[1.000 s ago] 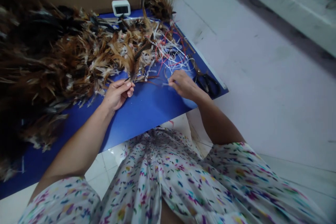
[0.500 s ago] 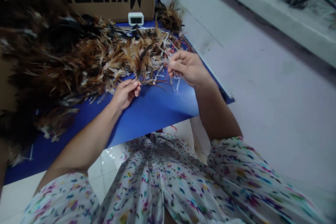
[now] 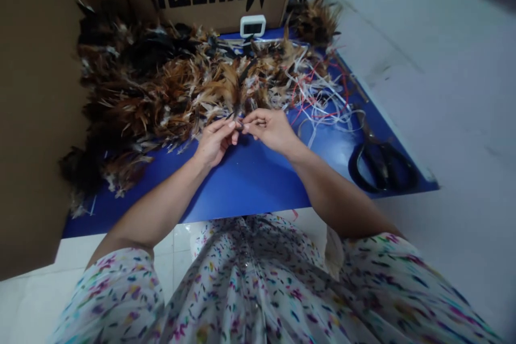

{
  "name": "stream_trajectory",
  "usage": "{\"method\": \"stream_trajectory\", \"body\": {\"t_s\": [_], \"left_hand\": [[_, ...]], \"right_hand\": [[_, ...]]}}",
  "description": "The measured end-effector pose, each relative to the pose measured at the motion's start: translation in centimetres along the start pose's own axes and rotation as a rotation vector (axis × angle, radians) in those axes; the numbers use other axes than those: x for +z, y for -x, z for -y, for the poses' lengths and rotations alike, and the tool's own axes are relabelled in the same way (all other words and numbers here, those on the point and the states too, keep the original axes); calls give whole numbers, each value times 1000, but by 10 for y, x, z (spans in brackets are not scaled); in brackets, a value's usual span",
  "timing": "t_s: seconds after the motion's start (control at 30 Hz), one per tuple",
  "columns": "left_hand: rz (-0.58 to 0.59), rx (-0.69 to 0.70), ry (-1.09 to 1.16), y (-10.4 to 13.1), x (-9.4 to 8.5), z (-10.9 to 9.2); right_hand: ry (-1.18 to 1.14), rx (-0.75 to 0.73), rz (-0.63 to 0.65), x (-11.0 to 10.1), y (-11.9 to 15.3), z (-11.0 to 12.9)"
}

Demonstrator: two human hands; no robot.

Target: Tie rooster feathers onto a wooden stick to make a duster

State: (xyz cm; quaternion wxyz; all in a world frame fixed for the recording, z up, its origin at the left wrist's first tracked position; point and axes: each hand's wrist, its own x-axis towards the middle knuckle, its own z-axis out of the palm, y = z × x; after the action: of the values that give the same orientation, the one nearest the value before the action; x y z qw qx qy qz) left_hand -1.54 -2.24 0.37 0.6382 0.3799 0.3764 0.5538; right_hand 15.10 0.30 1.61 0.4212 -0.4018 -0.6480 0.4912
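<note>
My left hand (image 3: 215, 140) pinches the lower end of a brown and dark feather bunch (image 3: 237, 98) above the blue table (image 3: 250, 183). Against its fingertips is my right hand (image 3: 268, 129), with thumb and forefinger pinched at the same spot. Whatever the right fingertips grip is too small to make out. Behind both hands lies a wide pile of brown, black and pale feathers (image 3: 169, 91). White and red strings (image 3: 322, 102) lie loosely tangled to the right of the hands.
Black-handled scissors (image 3: 381, 166) lie near the table's right corner. A small white digital device (image 3: 252, 26) stands at the back before a printed cardboard box (image 3: 217, 16). More cardboard (image 3: 32, 118) rises at the left. Another feather bunch (image 3: 318, 20) lies at the back right.
My right hand has come over from the strings to my left fingertips. The view has shifted, so the scissors and more of the left cardboard now show.
</note>
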Motion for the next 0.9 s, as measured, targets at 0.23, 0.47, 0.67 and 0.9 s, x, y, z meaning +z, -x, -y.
{"method": "stream_trajectory", "body": {"t_s": [0.23,0.47,0.67,0.9], "left_hand": [[11,40,-62,0,-5,4],[-10,81,-157,4,-2,2],[-1,151,-186,5,-1,2],[-51,200,-238,-1,-5,5]], "right_hand": [[146,-82,-68,0,5,2],[318,-81,-102,0,7,5],[353,-115,-46,2,9,11],[414,-125,-37,2,10,11]]}}
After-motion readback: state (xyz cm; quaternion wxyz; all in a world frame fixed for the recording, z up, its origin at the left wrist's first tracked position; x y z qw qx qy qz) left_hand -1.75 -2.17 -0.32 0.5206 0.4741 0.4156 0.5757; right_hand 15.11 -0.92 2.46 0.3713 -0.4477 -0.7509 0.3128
